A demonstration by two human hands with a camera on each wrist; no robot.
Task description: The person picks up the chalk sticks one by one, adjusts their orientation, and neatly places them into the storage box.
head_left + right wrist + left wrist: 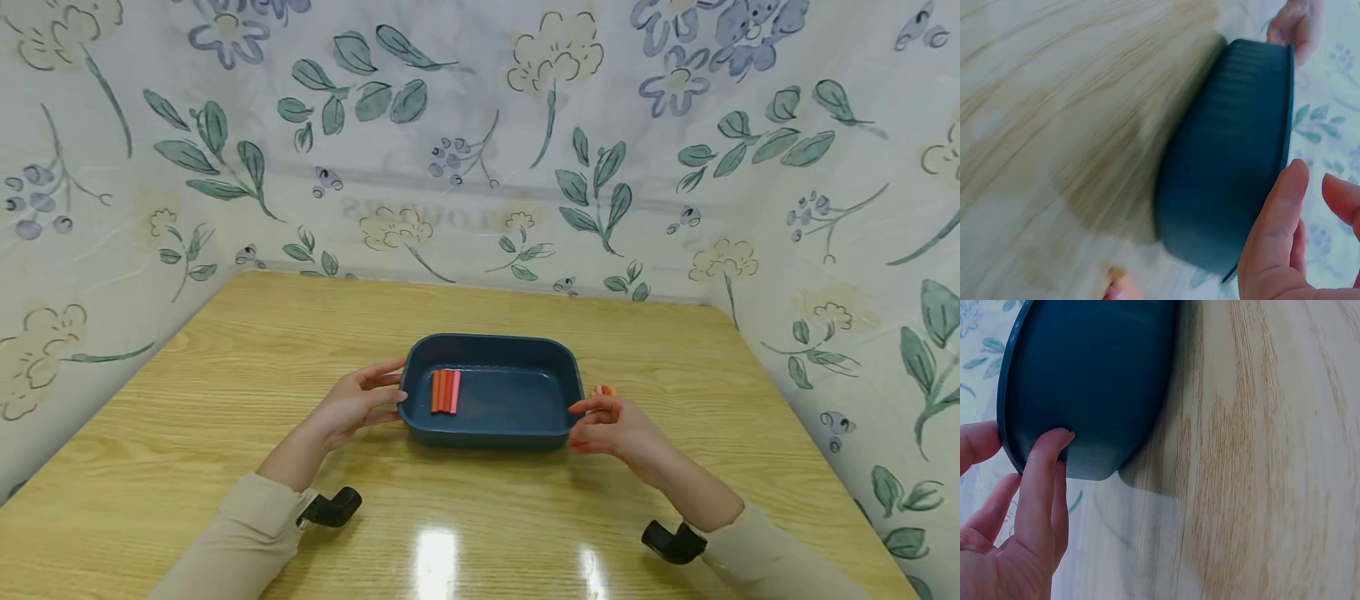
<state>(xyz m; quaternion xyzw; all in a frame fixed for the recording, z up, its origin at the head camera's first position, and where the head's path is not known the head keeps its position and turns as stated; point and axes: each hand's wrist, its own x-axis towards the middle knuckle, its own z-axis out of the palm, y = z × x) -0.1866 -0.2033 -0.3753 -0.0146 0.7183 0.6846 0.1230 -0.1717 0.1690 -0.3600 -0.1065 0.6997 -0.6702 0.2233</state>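
Note:
A dark blue rectangular dish [517, 408] with rounded corners is held near the middle of the wooden table. Inside it, toward the left end, several short orange, red and pink sticks [446, 392] lie side by side. My left hand [363, 400] pinches the dish's left end, thumb at the rim and fingers against the outer wall. At the opposite end is my right hand [618, 433], its fingertips right at the rim. In the right wrist view, that hand's thumb [1342, 199] stands apart from the dish wall.
Beyond the right hand, a small bunch of pink, red and orange pieces [604, 390] lies partly hidden on the table [300, 333]. Floral-patterned cloth [465, 167] encloses the table at the back and sides. Both wrists carry black camera mounts [333, 507].

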